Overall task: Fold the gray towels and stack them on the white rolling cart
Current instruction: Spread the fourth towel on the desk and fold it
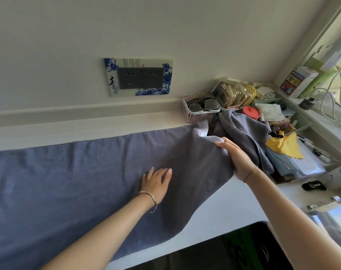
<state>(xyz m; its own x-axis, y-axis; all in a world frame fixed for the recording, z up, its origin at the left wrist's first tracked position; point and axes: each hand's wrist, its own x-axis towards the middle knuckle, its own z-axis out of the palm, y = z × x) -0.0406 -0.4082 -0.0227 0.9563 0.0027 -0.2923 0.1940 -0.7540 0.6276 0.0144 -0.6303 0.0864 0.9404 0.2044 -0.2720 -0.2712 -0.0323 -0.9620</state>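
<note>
Lying spread along the white desk [233, 207], the large gray-blue terry towel [78, 172] covers most of its top. Your left-hand grip [157, 182] rests flat on the towel near its middle, fingers straight and apart, holding nothing. Your right-hand grip [237, 158] is clamped on the towel's right end, fingers curled over the edge, and that end stands lifted clear of the desk. Just behind it a crumpled second gray towel [245, 129] lies heaped beside a pink plastic basket of eyeglasses [200, 114], with a yellow zigzag-edged cloth [284, 146] near its right side.
</note>
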